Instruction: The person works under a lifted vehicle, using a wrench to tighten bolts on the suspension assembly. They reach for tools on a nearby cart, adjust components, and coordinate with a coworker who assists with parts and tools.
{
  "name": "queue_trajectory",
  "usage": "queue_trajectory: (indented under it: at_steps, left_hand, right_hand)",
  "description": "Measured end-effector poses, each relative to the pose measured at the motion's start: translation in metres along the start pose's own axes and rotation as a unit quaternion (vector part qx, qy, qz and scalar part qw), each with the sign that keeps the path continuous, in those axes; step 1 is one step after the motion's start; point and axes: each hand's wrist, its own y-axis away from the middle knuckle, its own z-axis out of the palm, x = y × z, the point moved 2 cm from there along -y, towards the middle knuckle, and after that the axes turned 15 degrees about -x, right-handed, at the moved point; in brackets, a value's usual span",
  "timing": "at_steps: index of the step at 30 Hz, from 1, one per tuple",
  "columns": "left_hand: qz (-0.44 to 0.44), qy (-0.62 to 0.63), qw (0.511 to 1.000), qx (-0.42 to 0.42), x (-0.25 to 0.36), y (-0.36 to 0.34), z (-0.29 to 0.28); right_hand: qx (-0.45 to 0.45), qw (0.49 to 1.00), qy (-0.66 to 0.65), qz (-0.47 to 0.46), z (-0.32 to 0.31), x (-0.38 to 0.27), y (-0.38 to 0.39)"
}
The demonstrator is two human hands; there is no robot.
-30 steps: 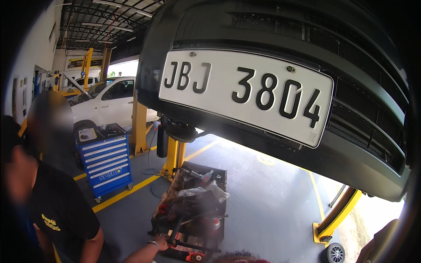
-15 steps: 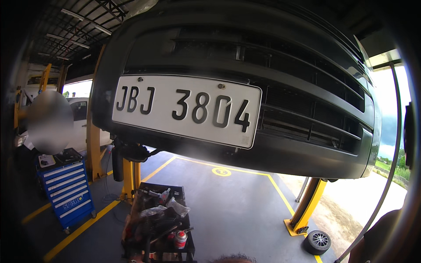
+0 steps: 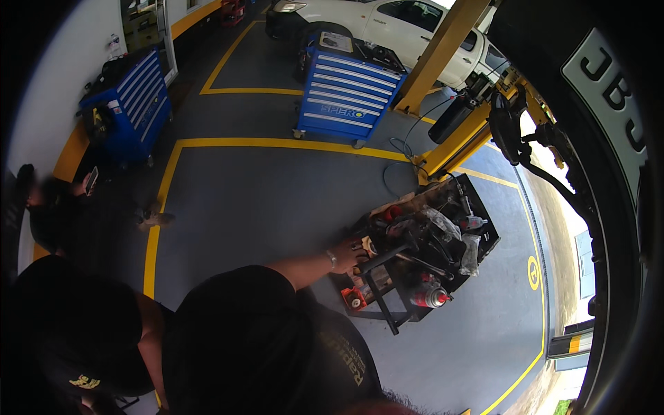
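Note:
My left hand (image 3: 346, 256) reaches out over the near-left end of a black tool cart (image 3: 492, 232), a metal band (image 3: 332, 260) round its wrist. Its fingers look apart and slightly bent, beside a black bar (image 3: 382, 260) of the cart and a small cream-coloured piece (image 3: 368, 245). I see nothing gripped in them, though the fingertips are partly lost among the dark parts. On the cart lie a red spray can (image 3: 431, 296), clear plastic bags (image 3: 470, 254), a small bottle (image 3: 473, 223) and an orange-red part (image 3: 353, 299). My right hand is out of view.
A raised vehicle's bumper with a white plate (image 3: 612, 90) hangs at the right. Blue tool cabinets (image 3: 349, 97) and a yellow lift post (image 3: 449, 52) stand farther off. A person in black (image 3: 90, 325) is close at my left; another holds a phone (image 3: 91, 181). A hose (image 3: 398, 145) lies on the floor.
My view has swung left and down from the bumper, which now sits at the right edge. My left arm has come into sight, reaching to the tool cart. Two people now show at the left.

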Motion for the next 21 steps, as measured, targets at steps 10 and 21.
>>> queue_trajectory:
  at_steps: [10,21]
  left_hand:
    - [-0.358,0.264,0.883,-0.148,-0.043,0.217,-0.011]
    - [-0.586,0.328,0.722,-0.169,-0.128,0.341,-0.008]
  right_hand:
    - [-0.096,0.994,-0.002,0.045,0.031,0.052,-0.027]
    - [-0.005,1.0,0.006,-0.029,0.106,0.077,-0.022]
